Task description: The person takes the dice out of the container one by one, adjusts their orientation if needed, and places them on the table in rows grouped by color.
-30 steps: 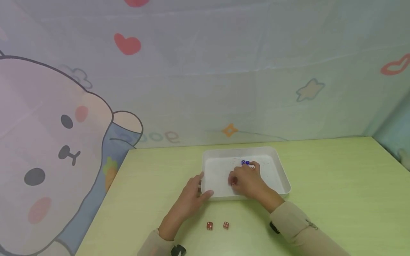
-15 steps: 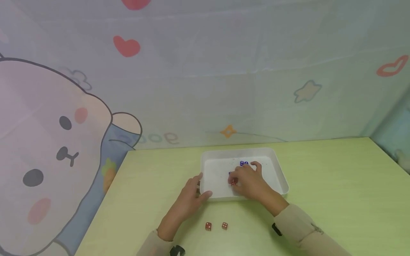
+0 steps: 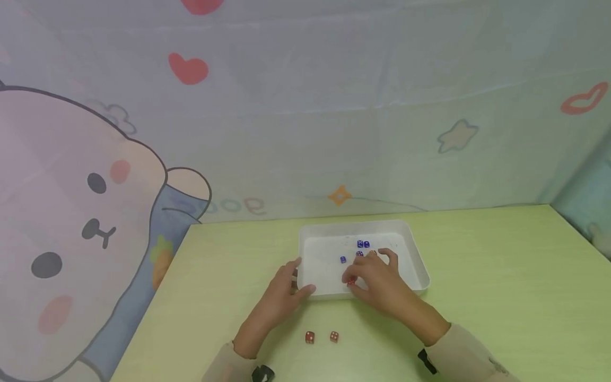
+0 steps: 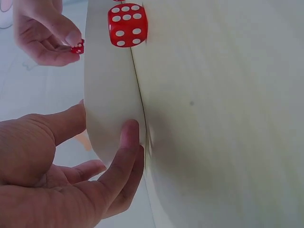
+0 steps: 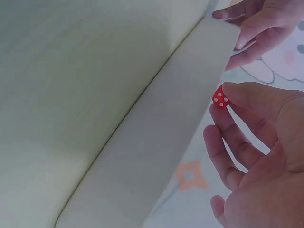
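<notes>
My right hand (image 3: 382,278) is over the front part of a white tray (image 3: 320,265), pinching a red die (image 5: 220,97) between thumb and fingertip. In the right wrist view the die shows white pips just above the tray's rim. My left hand (image 3: 281,297) holds the tray's front left corner, fingertips on the outer wall in the left wrist view. Inside the tray lie several blue dice (image 3: 343,260), and another die (image 3: 373,253) partly hidden behind my right hand. On the table before the tray sit two red dice, a left one (image 3: 310,337) and a right one (image 3: 334,337).
The tray stands on a pale yellow-green table (image 3: 501,286), near its back edge. Behind it hangs a printed cloth (image 3: 305,143) with a cartoon bear, hearts and stars. Low walls surround the tray.
My right hand has drawn back toward the tray's front wall with the red die, uncovering more of the blue dice. My left hand stays at the corner.
</notes>
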Demonstrator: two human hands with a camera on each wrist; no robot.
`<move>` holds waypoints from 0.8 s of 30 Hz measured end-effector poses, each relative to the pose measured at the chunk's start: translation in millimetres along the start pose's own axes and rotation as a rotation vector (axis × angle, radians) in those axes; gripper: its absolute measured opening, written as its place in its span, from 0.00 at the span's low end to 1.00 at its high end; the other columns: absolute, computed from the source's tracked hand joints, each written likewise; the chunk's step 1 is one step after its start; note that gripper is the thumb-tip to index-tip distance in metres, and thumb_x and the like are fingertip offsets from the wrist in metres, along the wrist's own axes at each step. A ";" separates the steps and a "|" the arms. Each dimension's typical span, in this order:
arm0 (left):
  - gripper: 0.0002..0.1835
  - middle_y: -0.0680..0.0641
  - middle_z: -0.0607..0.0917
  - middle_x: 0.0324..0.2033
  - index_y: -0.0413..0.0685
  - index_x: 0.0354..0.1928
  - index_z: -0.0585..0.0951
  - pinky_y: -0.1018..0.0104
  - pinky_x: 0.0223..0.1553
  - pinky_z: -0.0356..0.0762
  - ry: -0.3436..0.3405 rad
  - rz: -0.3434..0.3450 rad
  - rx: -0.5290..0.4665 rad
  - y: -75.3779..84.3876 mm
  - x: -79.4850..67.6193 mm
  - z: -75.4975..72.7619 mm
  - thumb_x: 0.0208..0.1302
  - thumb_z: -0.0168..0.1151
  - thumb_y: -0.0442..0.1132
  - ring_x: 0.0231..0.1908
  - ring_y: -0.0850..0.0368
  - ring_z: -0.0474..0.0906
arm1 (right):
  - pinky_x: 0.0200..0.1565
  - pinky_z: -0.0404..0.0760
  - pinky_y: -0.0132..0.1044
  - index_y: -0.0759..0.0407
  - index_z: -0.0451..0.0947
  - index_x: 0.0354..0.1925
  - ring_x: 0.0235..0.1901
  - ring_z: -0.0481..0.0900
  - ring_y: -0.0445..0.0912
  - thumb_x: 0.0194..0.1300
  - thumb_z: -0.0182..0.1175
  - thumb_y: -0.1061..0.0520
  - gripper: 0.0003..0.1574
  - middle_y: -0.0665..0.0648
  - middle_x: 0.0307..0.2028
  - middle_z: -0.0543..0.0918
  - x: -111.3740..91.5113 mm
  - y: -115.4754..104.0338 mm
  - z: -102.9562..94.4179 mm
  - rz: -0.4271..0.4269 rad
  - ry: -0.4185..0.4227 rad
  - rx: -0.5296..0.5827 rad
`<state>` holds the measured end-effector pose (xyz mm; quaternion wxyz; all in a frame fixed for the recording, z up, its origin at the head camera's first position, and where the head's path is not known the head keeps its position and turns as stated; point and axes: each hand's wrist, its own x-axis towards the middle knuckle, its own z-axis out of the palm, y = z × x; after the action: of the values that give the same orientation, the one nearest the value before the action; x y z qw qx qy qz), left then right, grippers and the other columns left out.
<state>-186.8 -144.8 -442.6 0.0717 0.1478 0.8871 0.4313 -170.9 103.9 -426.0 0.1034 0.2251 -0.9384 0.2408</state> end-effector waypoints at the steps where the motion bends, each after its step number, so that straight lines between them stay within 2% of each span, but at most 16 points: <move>1: 0.40 0.33 0.77 0.56 0.27 0.77 0.60 0.45 0.55 0.81 -0.001 0.001 -0.002 0.0 -0.8 -0.3 0.75 0.67 0.40 0.54 0.39 0.80 | 0.67 0.52 0.71 0.46 0.87 0.33 0.47 0.80 0.49 0.62 0.74 0.64 0.12 0.41 0.34 0.83 -3.2 -1.7 -1.2 -0.006 0.001 0.007; 6: 0.40 0.33 0.77 0.56 0.28 0.77 0.61 0.45 0.54 0.81 0.004 -0.016 0.002 -0.8 -3.4 -1.8 0.74 0.68 0.39 0.54 0.40 0.79 | 0.66 0.52 0.70 0.41 0.86 0.32 0.54 0.82 0.51 0.63 0.74 0.63 0.14 0.38 0.36 0.83 -14.7 -8.9 -5.7 -0.030 -0.006 0.016; 14: 0.40 0.32 0.77 0.57 0.28 0.78 0.60 0.45 0.54 0.81 -0.013 -0.016 0.001 -2.0 -7.0 -1.6 0.74 0.68 0.40 0.55 0.39 0.79 | 0.65 0.54 0.69 0.42 0.85 0.30 0.43 0.79 0.44 0.59 0.74 0.65 0.15 0.36 0.31 0.79 -31.9 -12.8 -4.9 -0.034 -0.012 -0.006; 24: 0.41 0.32 0.76 0.58 0.28 0.78 0.61 0.46 0.53 0.81 -0.023 -0.012 -0.012 -2.7 -12.6 -3.5 0.74 0.69 0.40 0.55 0.39 0.78 | 0.64 0.53 0.68 0.41 0.87 0.34 0.43 0.79 0.41 0.58 0.75 0.65 0.16 0.35 0.32 0.80 -48.5 -18.5 -0.7 -0.048 -0.019 0.012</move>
<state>-176.4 -153.1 -442.6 0.0854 0.1468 0.8846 0.4343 -119.6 107.9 -432.5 0.0989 0.2501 -0.9324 0.2416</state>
